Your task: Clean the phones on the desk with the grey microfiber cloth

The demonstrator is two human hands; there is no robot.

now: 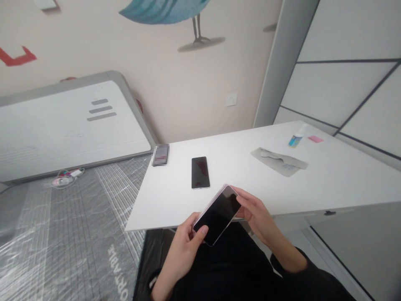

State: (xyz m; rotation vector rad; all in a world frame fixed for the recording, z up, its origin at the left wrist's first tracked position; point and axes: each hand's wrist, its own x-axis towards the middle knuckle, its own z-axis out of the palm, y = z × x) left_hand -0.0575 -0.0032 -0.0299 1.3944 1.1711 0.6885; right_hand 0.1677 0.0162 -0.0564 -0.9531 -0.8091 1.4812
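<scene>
A smartphone (pixel 216 217) with a dark screen and a pale pinkish edge is held tilted over the table's front edge. My left hand (pixel 189 240) grips its lower left end, the thumb lying on the screen. At the upper right end my right hand (pixel 252 209) holds it too, thumb on the front and fingers behind. The back of this phone is hidden. Just beyond it, a second smartphone (pixel 200 172) lies flat on the white table (pixel 232 161), screen up and dark.
A blurred-out small item (pixel 161 154) sits at the table's back left corner. To the right lie a grey cloth or pouch (pixel 278 161), a small spray bottle (pixel 296 138) and a pink slip (pixel 315 139). Plastic-wrapped bedding (pixel 78 225) and a white headboard (pixel 62 125) are at left.
</scene>
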